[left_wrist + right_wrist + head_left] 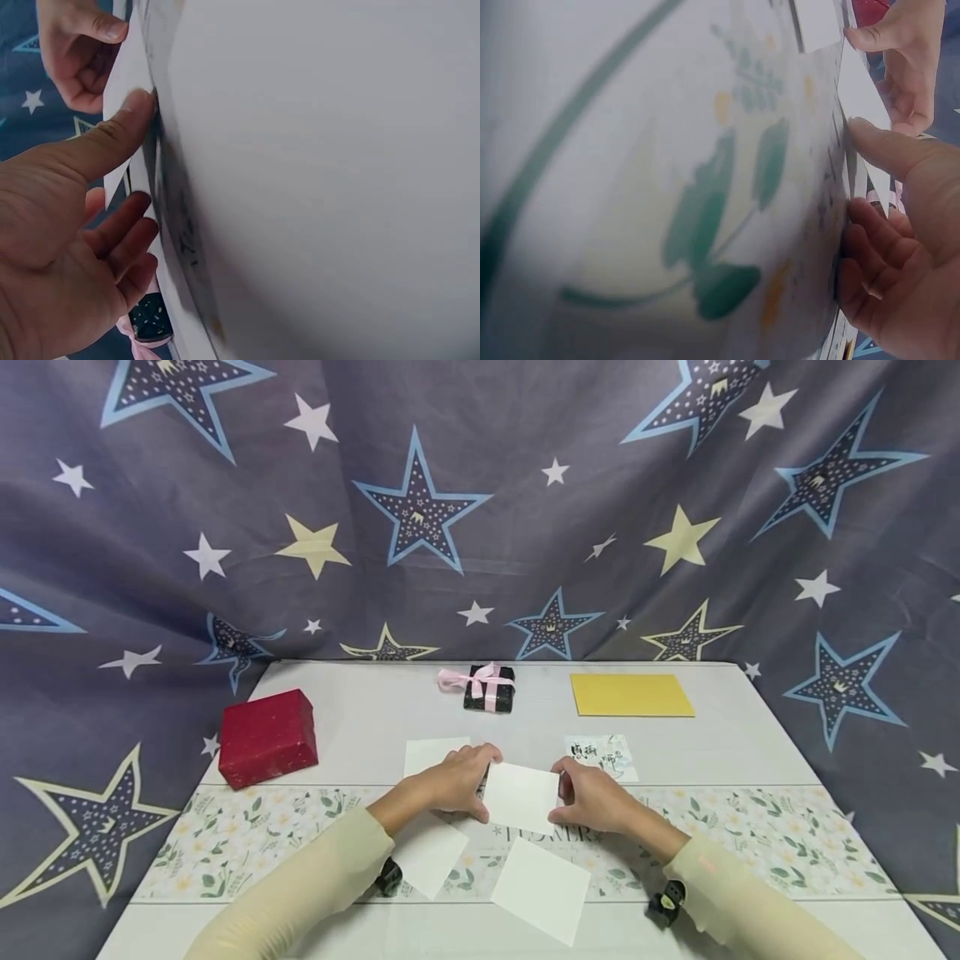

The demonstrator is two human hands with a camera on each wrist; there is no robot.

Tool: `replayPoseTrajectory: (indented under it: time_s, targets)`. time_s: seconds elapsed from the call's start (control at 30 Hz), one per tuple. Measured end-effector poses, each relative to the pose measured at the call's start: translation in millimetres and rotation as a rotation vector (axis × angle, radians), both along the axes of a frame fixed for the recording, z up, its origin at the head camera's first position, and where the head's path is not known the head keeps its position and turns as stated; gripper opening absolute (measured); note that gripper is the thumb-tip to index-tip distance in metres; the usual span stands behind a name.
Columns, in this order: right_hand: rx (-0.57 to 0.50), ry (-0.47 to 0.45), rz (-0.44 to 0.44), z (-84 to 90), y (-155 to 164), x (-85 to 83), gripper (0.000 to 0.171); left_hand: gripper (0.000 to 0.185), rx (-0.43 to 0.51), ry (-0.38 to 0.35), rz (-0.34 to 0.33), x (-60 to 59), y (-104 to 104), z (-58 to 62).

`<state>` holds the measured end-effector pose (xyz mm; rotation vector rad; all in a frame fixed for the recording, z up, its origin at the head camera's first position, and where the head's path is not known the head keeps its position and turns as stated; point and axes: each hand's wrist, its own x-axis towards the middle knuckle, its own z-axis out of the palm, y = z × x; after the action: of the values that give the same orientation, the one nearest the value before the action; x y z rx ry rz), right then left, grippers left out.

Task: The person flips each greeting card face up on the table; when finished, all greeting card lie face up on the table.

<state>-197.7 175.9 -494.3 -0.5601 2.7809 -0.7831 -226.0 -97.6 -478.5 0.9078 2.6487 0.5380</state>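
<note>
Tabletop (360,710) has the red box (262,735) left and yellow sheet (632,695) far right, likely set outward to leave the middle for handwork. Left hand (459,779) and right hand (592,797) hold the white card (522,795) mid-tabletop by opposite side edges, fingers toward far corners, thumbs toward near ones, presumably to keep its face uncovered. Ribboned black box (489,689) sits far, probably out of the way.

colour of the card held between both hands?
White: the card's visible face looks plain, best seen in the head view.
</note>
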Motion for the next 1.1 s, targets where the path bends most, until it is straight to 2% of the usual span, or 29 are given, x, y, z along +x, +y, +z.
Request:
replayPoseTrajectory:
  time_s: [0.17, 0.27, 0.37, 0.43, 0.53, 0.57, 0.63, 0.7, 0.77, 0.83, 0.9, 0.97, 1.03, 1.1]
  targets:
    - [-0.08, -0.021, 0.015, 0.1, 5, 0.3, 0.063, 0.065, 0.084, -0.041, -0.021, -3.7, -1, 3.0]
    - [-0.126, -0.02, 0.008, 0.1, 8, 0.9, 0.071, 0.055, 0.136, -0.031, -0.034, -4.4, -1, 4.5]
    - [-0.172, -0.012, -0.013, 0.5, 10, 1.5, 0.075, 0.051, 0.194, -0.012, -0.016, -5.5, -1, 7.2]
    - [-0.195, 0.009, -0.019, 0.8, 11, 1.6, 0.059, 0.046, 0.23, 0.009, -0.002, -7.1, -1, 9.3]
    - [-0.23, 0.063, -0.007, 1.7, 13, 1.2, 0.019, 0.03, 0.279, 0.067, -0.009, -10.2, -2, 12.0]
    - [-0.246, 0.084, -0.002, 2.2, 14, 0.8, 0.01, 0.024, 0.288, 0.092, -0.017, -11.2, -2, 12.6]
    - [-0.281, 0.13, 0.012, 2.9, 16, -0.3, 0.01, 0.017, 0.309, 0.131, -0.031, -13.1, -4, 13.0]
    - [-0.327, 0.147, 0.006, 3.4, 17, -1.6, 0.012, 0.016, 0.337, 0.139, -0.025, -14.0, -6, 14.1]
    - [-0.372, 0.138, -0.008, 3.9, 19, -2.6, 0.013, 0.017, 0.375, 0.111, -0.004, -14.4, -7, 15.7]
    - [-0.42, 0.11, -0.02, 3.9, 21, -3.6, 0.011, 0.02, 0.428, 0.051, 0.02, -14.6, -9, 17.7]
    - [-0.478, 0.066, -0.021, 4.0, 24, -4.3, 0.01, 0.023, 0.496, -0.049, 0.036, -14.6, -10, 20.9]
    - [-0.533, 0.033, -0.012, 4.1, 26, -5.0, 0.018, 0.026, 0.546, -0.142, 0.044, -15.0, -11, 23.3]
    - [-0.572, 0.021, -0.002, 3.6, 29, -5.8, 0.025, 0.029, 0.573, -0.214, 0.039, -15.4, -12, 25.6]
    - [-0.587, 0.013, -0.015, 3.4, 31, -6.1, 0.026, 0.032, 0.564, -0.247, 0.024, -15.8, -12, 27.4]
